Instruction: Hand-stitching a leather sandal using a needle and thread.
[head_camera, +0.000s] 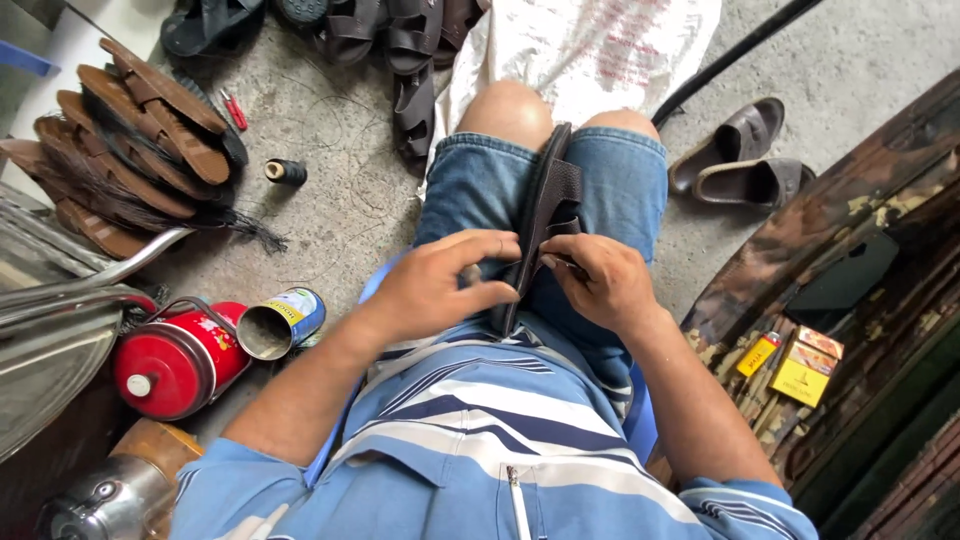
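Head view: dark brown sandal (550, 215) clamped on edge between knees, long axis running away from body. Left hand (440, 285) gripped near end from left; right hand (600, 280) pinched small tool against right edge. Both equally near.

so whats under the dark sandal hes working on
The dark sandal stands on edge between the knees, resting on the denim shorts. The left hand and right hand cover its lower end, so what lies beneath there is hidden.
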